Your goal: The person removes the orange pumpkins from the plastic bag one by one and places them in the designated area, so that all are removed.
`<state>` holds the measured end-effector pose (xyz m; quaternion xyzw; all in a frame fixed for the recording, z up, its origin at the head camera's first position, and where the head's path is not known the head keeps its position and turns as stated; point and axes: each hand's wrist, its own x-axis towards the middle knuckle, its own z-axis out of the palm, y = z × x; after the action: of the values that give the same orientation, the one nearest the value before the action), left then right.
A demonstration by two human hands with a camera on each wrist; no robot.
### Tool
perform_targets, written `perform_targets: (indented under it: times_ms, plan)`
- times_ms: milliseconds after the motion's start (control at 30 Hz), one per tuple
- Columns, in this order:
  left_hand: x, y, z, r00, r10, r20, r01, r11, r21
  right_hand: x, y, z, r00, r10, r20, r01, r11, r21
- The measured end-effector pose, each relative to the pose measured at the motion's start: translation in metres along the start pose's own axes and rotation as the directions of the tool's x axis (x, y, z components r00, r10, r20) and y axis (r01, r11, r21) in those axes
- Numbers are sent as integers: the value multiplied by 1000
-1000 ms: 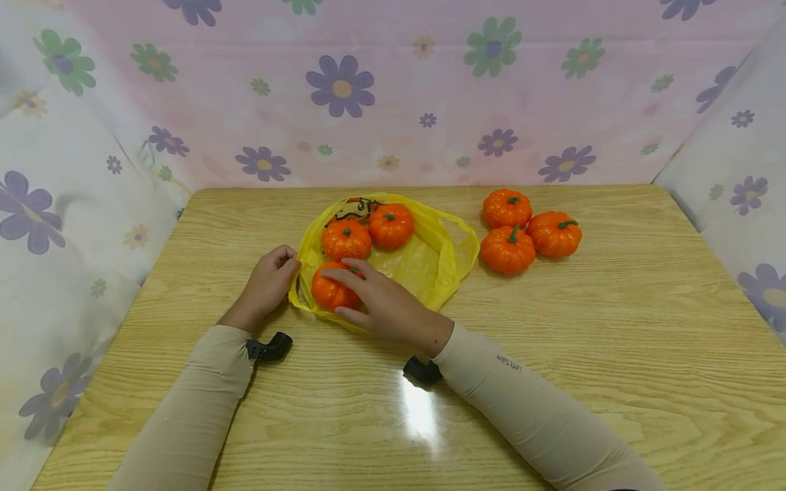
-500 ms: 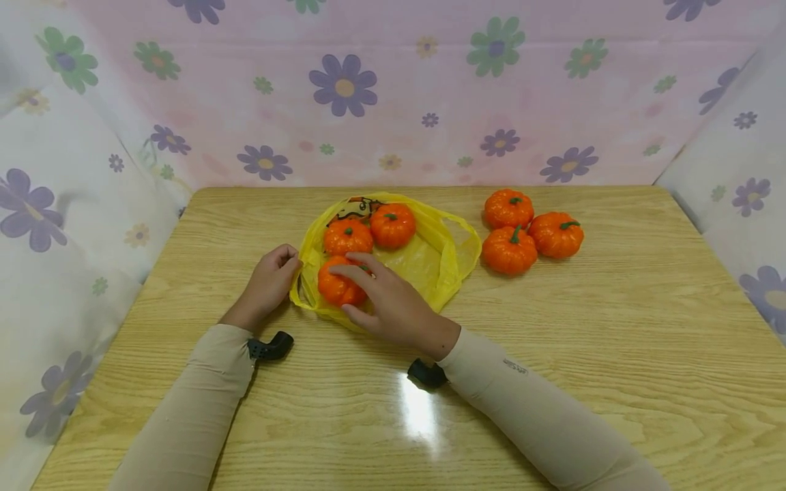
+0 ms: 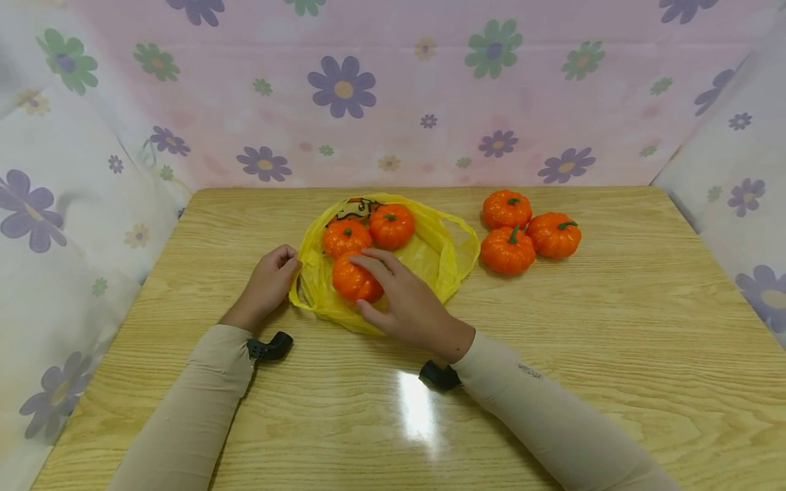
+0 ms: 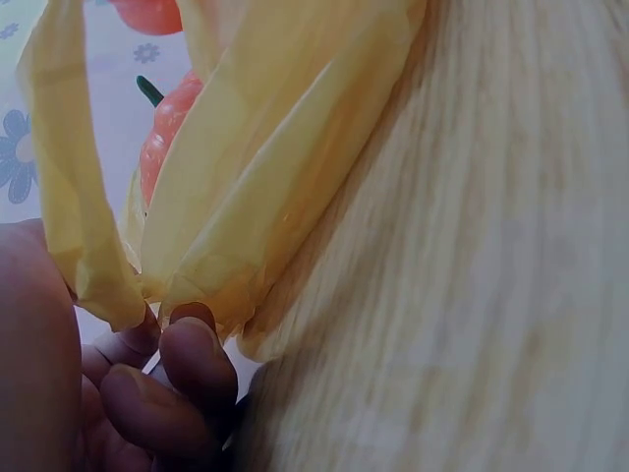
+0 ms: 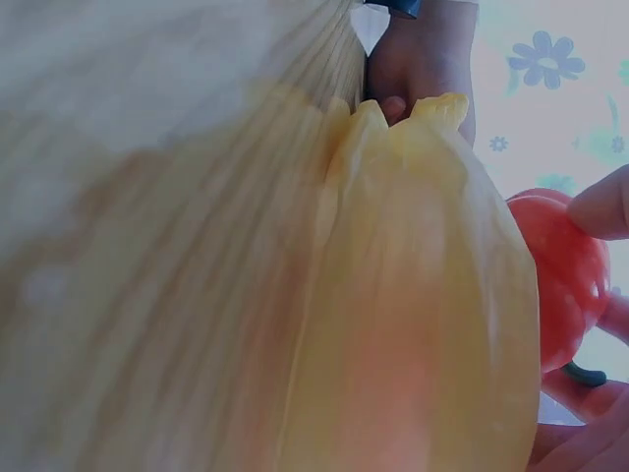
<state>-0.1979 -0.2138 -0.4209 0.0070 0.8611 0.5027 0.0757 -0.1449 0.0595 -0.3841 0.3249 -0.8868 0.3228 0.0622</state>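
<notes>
A yellow plastic bag (image 3: 432,262) lies spread open on the table. My left hand (image 3: 268,279) pinches its left edge; in the left wrist view the fingertips (image 4: 197,359) hold the gathered plastic (image 4: 246,197). The right hand (image 3: 414,307) grips a small orange toy pumpkin (image 3: 351,278) over the front of the bag's opening. Seen from the right wrist, that pumpkin (image 5: 560,275) sits between thumb and fingers, its green stem toward the palm. Two more pumpkins, one left (image 3: 346,239) and one right (image 3: 393,227), rest inside at the back.
Three more toy pumpkins stand clustered on the table right of the bag: a back one (image 3: 506,209), a front one (image 3: 507,251) and a right one (image 3: 555,236). A flowered cloth (image 3: 393,88) hangs behind the wooden table (image 3: 645,327).
The right hand has shifted rightward and slightly back with the pumpkin in its grip, away from the bag's left side. The left hand stays at the bag's edge.
</notes>
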Motion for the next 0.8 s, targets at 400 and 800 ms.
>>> perform_targets:
  times_ms: [400, 800]
  plan:
    - [1, 1, -1, 1000, -15, 11, 15, 1000, 9, -7, 8, -7, 999, -18, -29, 17, 1000, -19]
    - [-1, 1, 0, 1000, 10, -9, -10, 1000, 6, -10, 14, -14, 999, 4, -41, -5, 999, -36]
